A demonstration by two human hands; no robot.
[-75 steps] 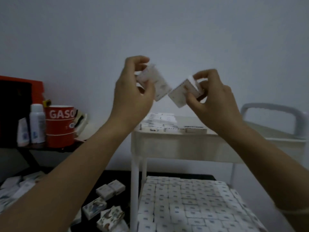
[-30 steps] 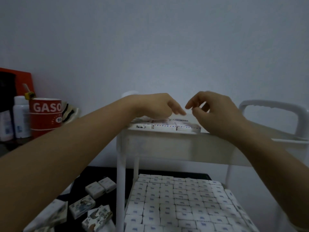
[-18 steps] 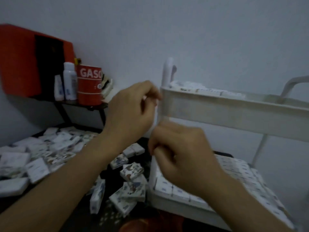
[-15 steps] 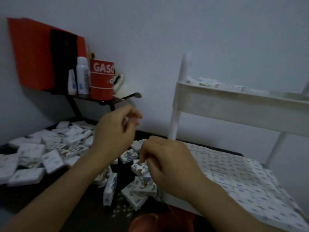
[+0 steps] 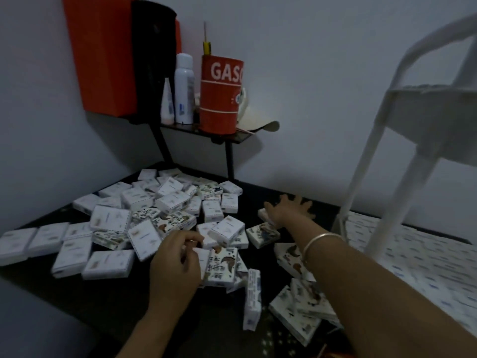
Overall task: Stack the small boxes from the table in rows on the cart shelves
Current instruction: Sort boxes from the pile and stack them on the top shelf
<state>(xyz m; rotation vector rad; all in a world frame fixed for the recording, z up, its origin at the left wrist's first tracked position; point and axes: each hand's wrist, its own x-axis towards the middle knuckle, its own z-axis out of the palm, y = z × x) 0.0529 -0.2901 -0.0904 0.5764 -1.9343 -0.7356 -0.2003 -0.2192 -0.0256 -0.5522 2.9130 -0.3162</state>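
Note:
Many small white and patterned boxes (image 5: 144, 215) lie heaped on the black table (image 5: 108, 301). My left hand (image 5: 178, 262) is low over the heap, its fingers curled against the left edge of an upright patterned box (image 5: 223, 266). My right hand (image 5: 289, 209) stretches farther back with fingers spread, its palm over a box (image 5: 264, 215) lying at the heap's right edge. The white cart (image 5: 361, 177) stands at the right. Its lower shelf (image 5: 418, 270) is covered with rows of boxes, and a few boxes show over the rim of the upper shelf (image 5: 426, 104).
A raised black shelf (image 5: 206, 131) at the back carries a red can (image 5: 222, 94), a spray bottle (image 5: 183, 89), a small bottle (image 5: 166, 102) and a cap (image 5: 258, 122). An orange case (image 5: 103, 55) hangs on the wall. More boxes (image 5: 296, 313) lie near the cart's post.
Both hands set their boxes on the cart's upper shelf, then came away empty and swung left and down to the table. The view followed to the heap.

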